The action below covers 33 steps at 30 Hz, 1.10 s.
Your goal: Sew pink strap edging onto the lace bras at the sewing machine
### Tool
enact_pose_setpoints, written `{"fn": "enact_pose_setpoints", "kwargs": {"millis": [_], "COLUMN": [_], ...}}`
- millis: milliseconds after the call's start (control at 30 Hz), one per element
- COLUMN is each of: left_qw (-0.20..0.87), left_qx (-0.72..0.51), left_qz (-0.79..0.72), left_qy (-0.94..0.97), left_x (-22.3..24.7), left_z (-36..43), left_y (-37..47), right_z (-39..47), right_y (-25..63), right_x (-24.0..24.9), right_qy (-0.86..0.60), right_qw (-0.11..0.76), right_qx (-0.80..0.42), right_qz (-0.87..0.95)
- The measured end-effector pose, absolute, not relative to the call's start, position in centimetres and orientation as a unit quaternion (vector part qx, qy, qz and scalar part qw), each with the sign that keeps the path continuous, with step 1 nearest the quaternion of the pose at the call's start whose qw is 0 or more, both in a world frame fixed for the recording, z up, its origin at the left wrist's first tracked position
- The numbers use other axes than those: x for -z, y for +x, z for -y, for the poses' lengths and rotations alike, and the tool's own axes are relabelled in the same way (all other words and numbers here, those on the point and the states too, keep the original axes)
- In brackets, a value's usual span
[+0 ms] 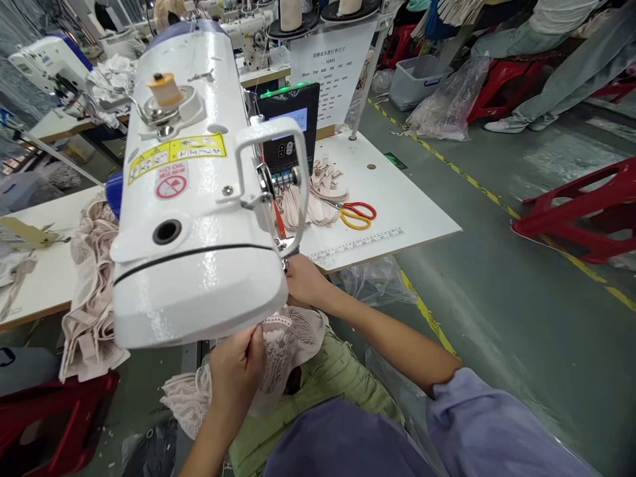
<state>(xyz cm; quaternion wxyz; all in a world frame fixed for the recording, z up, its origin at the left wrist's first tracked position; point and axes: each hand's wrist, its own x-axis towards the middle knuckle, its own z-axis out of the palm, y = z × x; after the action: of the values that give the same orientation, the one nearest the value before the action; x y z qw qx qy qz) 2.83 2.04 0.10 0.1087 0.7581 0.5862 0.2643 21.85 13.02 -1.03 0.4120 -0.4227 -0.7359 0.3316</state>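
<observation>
A large white sewing machine [199, 285] fills the middle of the view, and its head hides the needle area. My left hand [236, 371] is closed, thumb against fingers, on a pale pink lace garment [281, 351] just below the machine head. The lace drapes over my lap and hangs out left of my wrist. On the far side of the head, my right hand [307, 281] is close against the machine, above the lace. Its fingertips are hidden behind the machine, so its grip does not show.
Red-and-yellow-handled scissors [355, 213] lie beside pale fabric strips [303, 204] and a printed ruler [355, 246] on the white table [417, 209]. A pile of pink pieces [92, 285] hangs off the left table. Red stools [581, 212] stand at the right; people sit behind.
</observation>
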Motion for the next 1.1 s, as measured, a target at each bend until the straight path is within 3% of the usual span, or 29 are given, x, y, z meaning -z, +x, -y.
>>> {"fn": "enact_pose_setpoints", "kwargs": {"millis": [600,1100], "left_qw": [0.057,0.079], "left_qx": [-0.279,-0.298], "left_qz": [-0.6,-0.594], "left_qy": [0.748,0.743], "left_x": [-0.1,-0.2], "left_z": [-1.8,-2.0], "left_y": [1.9,2.0], "right_z": [-13.1,-12.8], "right_y": [21.1,21.1], "right_x": [1.4,0.9], "right_qy": [-0.439,-0.451], "right_qw": [0.44,0.428], "right_qx": [-0.307,-0.321], "right_qz": [0.721,0.714]}}
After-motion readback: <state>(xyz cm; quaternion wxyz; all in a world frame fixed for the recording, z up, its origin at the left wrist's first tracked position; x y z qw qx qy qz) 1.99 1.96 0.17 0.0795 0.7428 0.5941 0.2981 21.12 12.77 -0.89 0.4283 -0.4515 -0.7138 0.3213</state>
